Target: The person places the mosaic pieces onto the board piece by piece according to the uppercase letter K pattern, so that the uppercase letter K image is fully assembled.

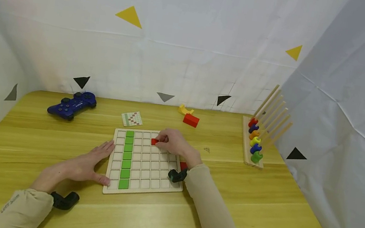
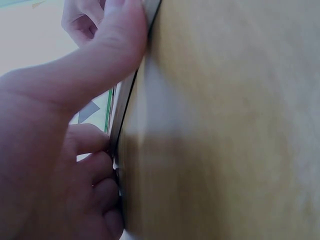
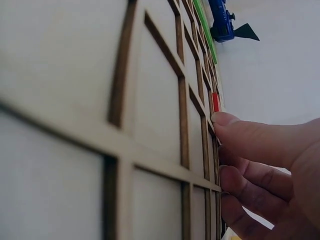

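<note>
Notably, the right hand (image 1: 173, 142) is the nearer one to the thin red square tile (image 1: 154, 141), which sits in the upper middle of the head frame. From where I stand, the tile lies just left of that hand's fingertips and touches them. Thumb and index finger draw close and appear to pinch it by its right side; the gap between them is small. Other fingers bent, nothing else seen in the grasp.

Tile is square, so no long axis to speak of; its sides look roughly in line with the grooves of the pale wooden grid board (image 1: 142, 193). Seems to be over a cell near the board's upper edge, right of the column of green square tiles (image 1: 127, 155). Whether it is fully down in the cell, I cannot tell; fingers cover part, and the right wrist view shows only a narrow red strip beyond the thumb.

Left hand (image 1: 86, 164), lower left of centre: spread wide, thumb on the board's near corner, fingertips against its left rim. No tile in it that I can see. Well apart from the red tile.

My judgement: the move hinges on tile edges against cell edges, with the board held steady.
</note>
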Action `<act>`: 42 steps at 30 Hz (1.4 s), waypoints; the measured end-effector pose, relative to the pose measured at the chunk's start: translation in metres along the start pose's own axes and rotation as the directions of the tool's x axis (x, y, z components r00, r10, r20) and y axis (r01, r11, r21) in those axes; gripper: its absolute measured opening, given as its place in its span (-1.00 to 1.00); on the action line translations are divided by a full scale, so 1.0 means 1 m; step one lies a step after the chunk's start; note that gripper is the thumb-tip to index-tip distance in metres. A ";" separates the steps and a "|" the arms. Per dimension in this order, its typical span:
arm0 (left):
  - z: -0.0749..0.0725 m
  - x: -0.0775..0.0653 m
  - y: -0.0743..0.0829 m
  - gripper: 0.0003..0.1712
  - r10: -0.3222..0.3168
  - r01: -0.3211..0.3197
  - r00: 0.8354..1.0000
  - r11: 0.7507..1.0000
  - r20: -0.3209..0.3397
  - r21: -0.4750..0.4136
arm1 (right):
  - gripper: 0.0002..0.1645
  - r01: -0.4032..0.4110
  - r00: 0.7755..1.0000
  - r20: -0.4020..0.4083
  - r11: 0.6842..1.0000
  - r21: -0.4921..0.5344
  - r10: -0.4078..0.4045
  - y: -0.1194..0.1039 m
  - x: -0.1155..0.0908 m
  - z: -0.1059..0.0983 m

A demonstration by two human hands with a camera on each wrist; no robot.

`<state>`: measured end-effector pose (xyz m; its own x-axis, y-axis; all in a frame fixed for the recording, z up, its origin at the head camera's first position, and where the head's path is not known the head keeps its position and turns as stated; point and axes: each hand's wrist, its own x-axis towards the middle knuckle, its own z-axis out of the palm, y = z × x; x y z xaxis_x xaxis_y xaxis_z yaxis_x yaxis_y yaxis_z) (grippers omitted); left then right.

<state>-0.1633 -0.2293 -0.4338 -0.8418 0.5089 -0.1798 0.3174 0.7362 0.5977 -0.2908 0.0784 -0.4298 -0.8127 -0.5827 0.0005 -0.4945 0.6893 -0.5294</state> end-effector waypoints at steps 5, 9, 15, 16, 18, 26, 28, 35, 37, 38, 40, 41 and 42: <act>-0.001 0.000 0.001 0.39 -0.005 0.005 1.000 1.000 0.003 -0.003 | -0.87 -0.012 1.000 0.008 0.999 0.032 0.012 -0.001 -0.002 -0.001; -0.001 0.000 0.001 0.39 -0.004 0.004 1.000 1.000 0.003 0.001 | -0.82 -0.032 0.999 0.018 0.998 0.053 0.031 -0.003 -0.003 -0.003; -0.002 -0.001 0.002 0.38 -0.004 0.005 1.000 1.000 0.004 -0.008 | -0.77 -0.022 1.000 0.017 0.998 0.051 0.021 -0.003 -0.002 -0.002; -0.002 -0.001 0.002 0.38 -0.004 0.004 1.000 1.000 0.004 -0.009 | -0.77 -0.019 1.000 0.016 0.999 0.049 0.018 -0.003 -0.001 -0.002; -0.002 -0.001 0.002 0.38 -0.005 0.006 1.000 1.000 0.003 -0.009 | -0.76 -0.015 1.000 0.017 0.999 0.045 0.014 -0.003 0.000 -0.002; -0.002 -0.001 0.001 0.38 -0.006 0.006 1.000 1.000 0.010 -0.010 | -0.66 0.017 1.000 0.019 0.994 0.105 -0.020 -0.008 -0.006 -0.018; -0.002 -0.001 0.000 0.38 -0.008 0.008 1.000 1.000 0.010 -0.011 | -0.64 0.041 0.999 0.003 0.991 0.125 -0.041 -0.011 -0.010 -0.027; -0.001 0.000 0.000 0.38 -0.010 0.010 1.000 1.000 0.007 -0.018 | -0.66 0.105 0.994 -0.031 0.993 0.060 -0.104 -0.004 -0.029 -0.056; -0.001 0.000 0.000 0.38 -0.008 0.008 1.000 1.000 0.007 -0.017 | -0.66 0.093 0.995 -0.025 0.994 0.052 -0.091 0.001 -0.035 -0.061; -0.001 0.000 0.000 0.38 -0.008 0.008 1.000 1.000 0.007 -0.015 | -0.65 0.084 0.996 -0.018 0.995 0.051 -0.083 0.005 -0.038 -0.063; -0.001 0.000 0.001 0.38 -0.010 0.010 1.000 1.000 0.009 -0.015 | -0.64 0.057 0.998 -0.004 0.997 0.051 -0.057 0.012 -0.043 -0.066; -0.001 0.001 0.001 0.38 -0.011 0.011 1.000 1.000 0.009 -0.013 | -0.64 0.043 0.999 0.003 0.998 0.052 -0.043 0.015 -0.046 -0.068; -0.001 0.001 0.001 0.38 -0.013 0.013 1.000 1.000 0.009 -0.014 | -0.63 0.031 0.999 0.008 0.998 0.052 -0.031 0.019 -0.049 -0.069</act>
<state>-0.1637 -0.2286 -0.4329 -0.8418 0.5035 -0.1945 0.3005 0.7365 0.6060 -0.2818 0.1496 -0.3816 -0.7943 -0.6074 0.0102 -0.5027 0.6477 -0.5725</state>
